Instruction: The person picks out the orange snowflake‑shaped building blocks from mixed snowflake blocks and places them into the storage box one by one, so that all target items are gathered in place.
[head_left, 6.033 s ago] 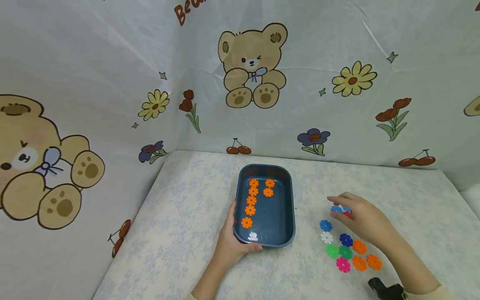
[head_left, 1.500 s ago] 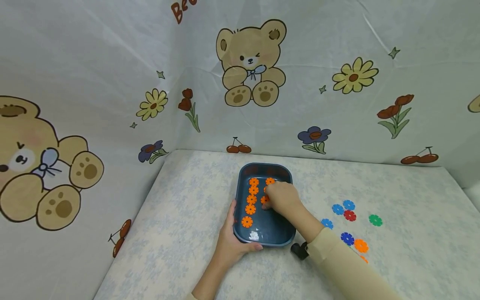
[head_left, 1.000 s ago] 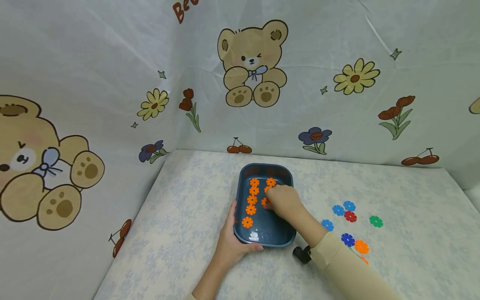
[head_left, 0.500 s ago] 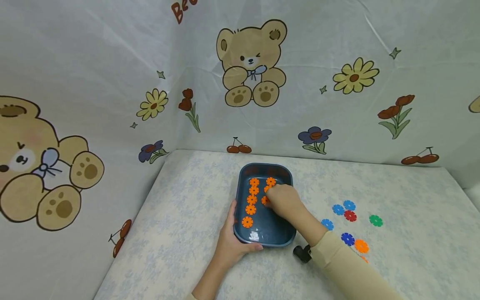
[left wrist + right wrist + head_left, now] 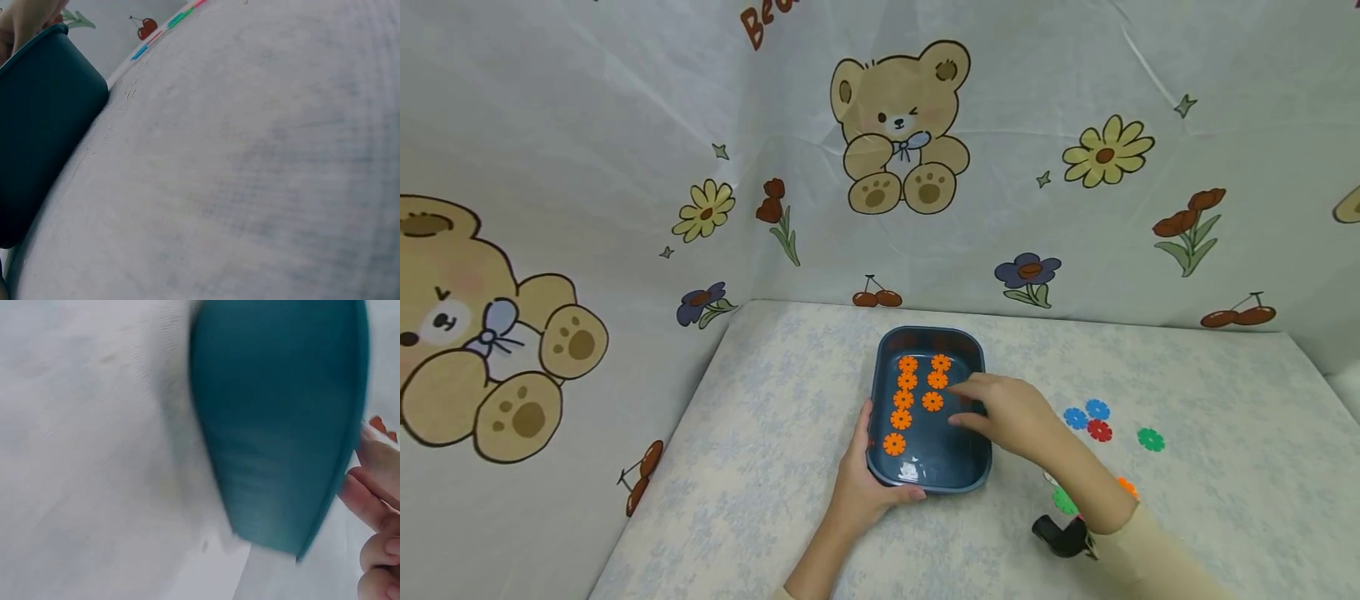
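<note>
A dark blue-green tray (image 5: 951, 462) lies on the table in the head view. Inside, orange notched plastic discs (image 5: 903, 400) form two columns: a longer one at left, and three discs at right, the lowest being an orange disc (image 5: 932, 402). My left hand (image 5: 861, 487) grips the tray's near-left corner, thumb along the front edge. Over the right rim, my right hand (image 5: 1018, 421) has thumb and fingers apart, nothing between them, just right of that lowest disc. In the right wrist view, the tray's outer wall (image 5: 281, 425) is blurred beside my fingers (image 5: 362, 500).
Right of the tray, loose notched discs lie on the table: blue (image 5: 1097, 409), red (image 5: 1100, 431), dark green (image 5: 1151, 440) and light green (image 5: 1064, 501) among them. My right forearm hides some. A black wrist device (image 5: 1060, 537) sits under that arm. A bear-printed cloth (image 5: 910, 250) stands behind.
Six seconds ago my right hand was over the loose discs; it then reached into the tray. The right column has gained a third orange disc. Now the hand has drawn back rightward, fingers apart.
</note>
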{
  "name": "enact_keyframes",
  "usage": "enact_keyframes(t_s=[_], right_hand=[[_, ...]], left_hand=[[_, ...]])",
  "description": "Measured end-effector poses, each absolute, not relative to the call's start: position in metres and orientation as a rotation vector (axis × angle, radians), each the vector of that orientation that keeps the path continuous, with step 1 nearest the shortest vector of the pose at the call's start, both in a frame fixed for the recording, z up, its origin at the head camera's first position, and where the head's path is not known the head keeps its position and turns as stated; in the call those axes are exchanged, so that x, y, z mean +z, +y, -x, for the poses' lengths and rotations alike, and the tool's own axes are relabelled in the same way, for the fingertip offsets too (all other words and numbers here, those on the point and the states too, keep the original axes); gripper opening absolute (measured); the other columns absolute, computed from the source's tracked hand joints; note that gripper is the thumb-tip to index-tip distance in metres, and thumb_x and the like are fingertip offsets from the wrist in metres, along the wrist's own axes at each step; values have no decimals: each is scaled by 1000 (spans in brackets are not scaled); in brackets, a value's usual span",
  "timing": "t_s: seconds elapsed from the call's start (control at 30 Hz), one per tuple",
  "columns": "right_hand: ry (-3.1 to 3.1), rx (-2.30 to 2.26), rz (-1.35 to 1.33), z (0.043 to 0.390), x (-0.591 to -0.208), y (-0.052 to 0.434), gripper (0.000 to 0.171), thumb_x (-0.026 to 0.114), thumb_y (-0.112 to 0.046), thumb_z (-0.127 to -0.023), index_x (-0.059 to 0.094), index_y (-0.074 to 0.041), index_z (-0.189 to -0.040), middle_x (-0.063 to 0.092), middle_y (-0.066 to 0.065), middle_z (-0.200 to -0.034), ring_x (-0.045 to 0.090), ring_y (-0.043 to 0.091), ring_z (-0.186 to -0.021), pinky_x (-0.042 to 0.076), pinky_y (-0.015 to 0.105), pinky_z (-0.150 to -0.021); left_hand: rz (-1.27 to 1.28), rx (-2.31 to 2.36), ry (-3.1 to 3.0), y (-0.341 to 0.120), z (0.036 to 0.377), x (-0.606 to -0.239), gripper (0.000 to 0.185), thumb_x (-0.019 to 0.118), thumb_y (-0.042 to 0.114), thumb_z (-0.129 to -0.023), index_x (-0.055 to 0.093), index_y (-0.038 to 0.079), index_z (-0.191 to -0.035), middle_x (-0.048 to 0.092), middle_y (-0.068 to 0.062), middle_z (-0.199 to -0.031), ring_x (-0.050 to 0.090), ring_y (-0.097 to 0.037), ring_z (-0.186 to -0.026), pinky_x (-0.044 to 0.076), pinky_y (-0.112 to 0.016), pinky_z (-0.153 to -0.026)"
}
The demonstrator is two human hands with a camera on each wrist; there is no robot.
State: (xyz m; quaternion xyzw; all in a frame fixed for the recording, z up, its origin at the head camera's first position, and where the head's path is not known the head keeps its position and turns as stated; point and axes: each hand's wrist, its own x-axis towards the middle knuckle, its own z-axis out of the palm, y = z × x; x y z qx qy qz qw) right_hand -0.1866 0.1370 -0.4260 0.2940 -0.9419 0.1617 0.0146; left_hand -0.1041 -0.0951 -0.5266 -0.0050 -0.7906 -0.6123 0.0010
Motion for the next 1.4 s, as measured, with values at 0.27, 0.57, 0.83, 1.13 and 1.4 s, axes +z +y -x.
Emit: enact_keyframes(t_s=[0.27,0.57,0.83,1.13,1.4], right_hand=[[-3073,532,-681,154,-427,220,48,81,-28,-82,68,-13,-125,70,-1,-101,64,16,-80,45,21,-57],[-3363,455,-357,134,-457,301,66,84,-41,-75,65,-11,-130,67,-2,-102,62,26,-95,57,45,-73],[-3424,348,-300,129,-476,320,54,84,-43,-72,72,-15,-117,68,-1,-100,62,32,-103,54,59,-83],[-3448,502,-221,132,-479,323,47,86,-38,-72,68,-11,-106,66,-1,-96,61,21,-91,55,52,-84],[-3438,553,-238,128,-480,325,48,85,-36,-74,68,-12,-111,65,-5,-93,59,17,-90,55,51,-84]], left_hand=[[13,-1919,-2475,-94,104,-528,133,98,38,-56,13,39,-158,26,5,-164,37,-22,-142,34,-54,-113],[-20,-1926,-2471,-94,104,-526,133,98,38,-54,14,45,-156,27,4,-163,39,-23,-140,35,-53,-112],[-14,-1924,-2477,-94,103,-525,131,97,38,-56,14,42,-157,27,3,-163,39,-24,-140,35,-54,-112],[-6,-1904,-2481,-94,104,-526,132,98,37,-57,14,39,-158,28,3,-163,41,-24,-139,36,-53,-111],[-19,-1891,-2488,-93,103,-526,133,98,38,-56,14,38,-159,29,2,-163,42,-24,-136,38,-52,-109]])
